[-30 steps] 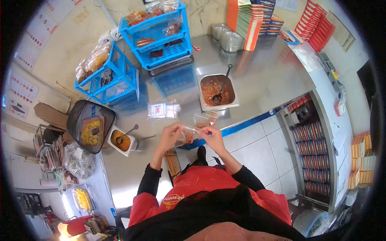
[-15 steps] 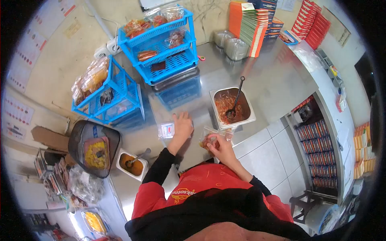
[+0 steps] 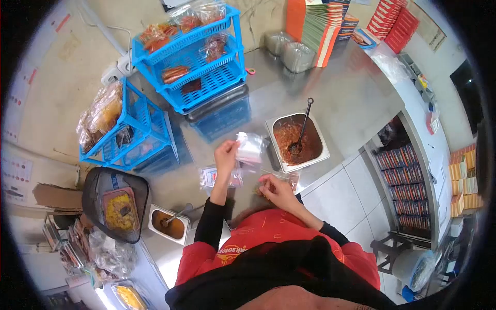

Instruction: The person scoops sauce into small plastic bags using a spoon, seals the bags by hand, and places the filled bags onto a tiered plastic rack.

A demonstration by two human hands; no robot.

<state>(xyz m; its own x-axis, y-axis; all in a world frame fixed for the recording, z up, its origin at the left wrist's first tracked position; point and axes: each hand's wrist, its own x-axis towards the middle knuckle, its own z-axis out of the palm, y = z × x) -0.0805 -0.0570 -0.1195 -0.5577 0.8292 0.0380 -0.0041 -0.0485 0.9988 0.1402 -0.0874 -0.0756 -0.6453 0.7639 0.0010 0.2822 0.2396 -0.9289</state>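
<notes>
Raised over the steel counter, my left hand (image 3: pixel 226 157) pinches the edge of a clear plastic bag (image 3: pixel 250 150). Below it a stack of small printed bags (image 3: pixel 221 177) lies on the counter. My right hand (image 3: pixel 278 191) has its fingers curled at small filled bags (image 3: pixel 287 179) by the counter's front edge; what its fingertips hold is too small to tell. Just behind that hand stands a metal tub of chunky red sauce (image 3: pixel 298 143), with a black ladle (image 3: pixel 305 124) leaning in it.
Blue racks (image 3: pixel 194 67) with bagged food stand at the back left. A second metal tub (image 3: pixel 169 223) of orange sauce and a black bin (image 3: pixel 116 204) are on the left. Clear containers (image 3: pixel 298 57) stand at the back. Boxed goods (image 3: pixel 408 188) fill a shelf at the right.
My left hand has lifted a clear bag from the stack on the counter. Earlier both hands were together at a small bag; my right hand now stays by the filled bags.
</notes>
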